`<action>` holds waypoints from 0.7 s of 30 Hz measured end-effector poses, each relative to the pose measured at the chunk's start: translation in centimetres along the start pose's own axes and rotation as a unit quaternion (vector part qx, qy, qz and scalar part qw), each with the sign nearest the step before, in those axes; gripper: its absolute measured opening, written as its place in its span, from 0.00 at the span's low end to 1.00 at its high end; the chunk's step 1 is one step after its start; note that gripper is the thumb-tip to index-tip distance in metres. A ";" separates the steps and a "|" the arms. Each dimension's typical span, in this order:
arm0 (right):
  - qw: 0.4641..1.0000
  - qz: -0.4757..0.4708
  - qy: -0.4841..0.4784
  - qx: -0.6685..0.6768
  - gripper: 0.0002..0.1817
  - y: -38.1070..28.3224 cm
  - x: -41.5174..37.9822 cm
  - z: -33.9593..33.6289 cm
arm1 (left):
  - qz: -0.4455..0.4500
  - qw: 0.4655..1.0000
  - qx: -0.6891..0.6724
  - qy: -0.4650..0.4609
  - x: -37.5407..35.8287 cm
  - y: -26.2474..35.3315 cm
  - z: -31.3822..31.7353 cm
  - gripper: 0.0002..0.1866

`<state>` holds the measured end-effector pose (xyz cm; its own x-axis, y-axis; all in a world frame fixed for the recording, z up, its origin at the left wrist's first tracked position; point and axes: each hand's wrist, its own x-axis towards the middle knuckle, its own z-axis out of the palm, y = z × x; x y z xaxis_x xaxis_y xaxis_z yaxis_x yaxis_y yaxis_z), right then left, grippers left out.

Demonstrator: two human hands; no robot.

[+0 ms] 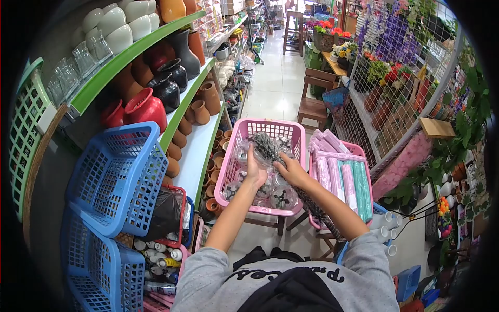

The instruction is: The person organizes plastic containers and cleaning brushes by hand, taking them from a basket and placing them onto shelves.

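A pink basket [222, 179] stands ahead of me, holding several clear round items with dark star-shaped patterns [284, 197]. Over its middle, my left hand [255, 169] cups a clear item from the left, palm turned inward. My right hand [292, 170] has its fingers bent against a grey, feathery duster [266, 147] that lies over the clear item. The duster's dark tail passes beneath my right forearm. What lies under my right fingertips is hidden.
Beside it on the right, another pink basket [368, 171] holds pink and green rolls [361, 187]. Blue baskets [115, 182] stand at left, near shelves of pots [179, 86]. A wooden chair [313, 96] and wire rack [395, 88] stand further ahead.
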<state>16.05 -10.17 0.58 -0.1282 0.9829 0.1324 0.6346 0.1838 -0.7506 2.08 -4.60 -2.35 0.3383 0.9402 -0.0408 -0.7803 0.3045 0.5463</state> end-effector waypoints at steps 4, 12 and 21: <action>0.999 -0.037 0.025 0.014 0.26 1.2 0.4 0.0 | -0.022 1.000 0.008 -0.018 0.3 -0.1 0.0 0.28; 0.997 -0.012 0.075 0.010 0.26 0.0 -0.1 -2.5 | -0.105 0.994 -0.027 -0.025 -1.0 1.1 0.0 0.36; 0.995 0.007 -0.006 -0.102 0.25 -1.4 -1.3 -5.2 | -0.102 0.994 -0.019 -0.034 -1.9 2.4 1.8 0.34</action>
<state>19.28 -11.66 4.86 -0.1263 0.9855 0.1135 0.7779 0.1694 -0.6051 0.50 -5.96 0.55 0.5254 0.8459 -0.0913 -0.7106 0.4953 0.4998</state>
